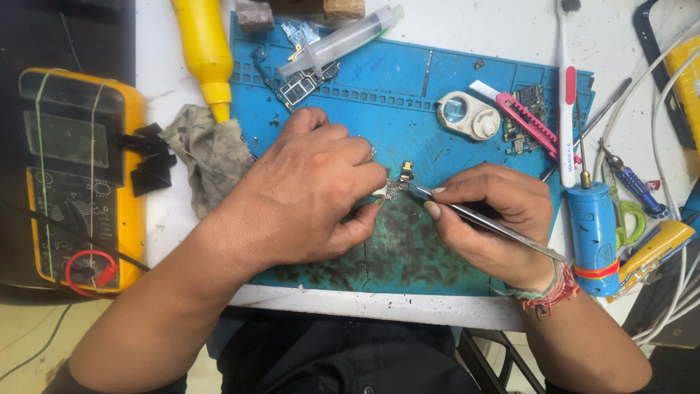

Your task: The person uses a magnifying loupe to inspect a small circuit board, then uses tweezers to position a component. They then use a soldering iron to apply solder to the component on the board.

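Note:
My left hand rests on the blue repair mat and pinches a small metal circuit part between thumb and fingers. My right hand grips thin metal tweezers, whose tip touches that part. A tiny gold-coloured component lies just above the part on the mat. The mat's near portion is smeared with dark grime.
A yellow multimeter sits at the left, a grey rag and yellow bottle beside it. On the mat lie a circuit board, a syringe, a white round loupe and a pink knife. A blue cylinder tool, screwdrivers and cables crowd the right.

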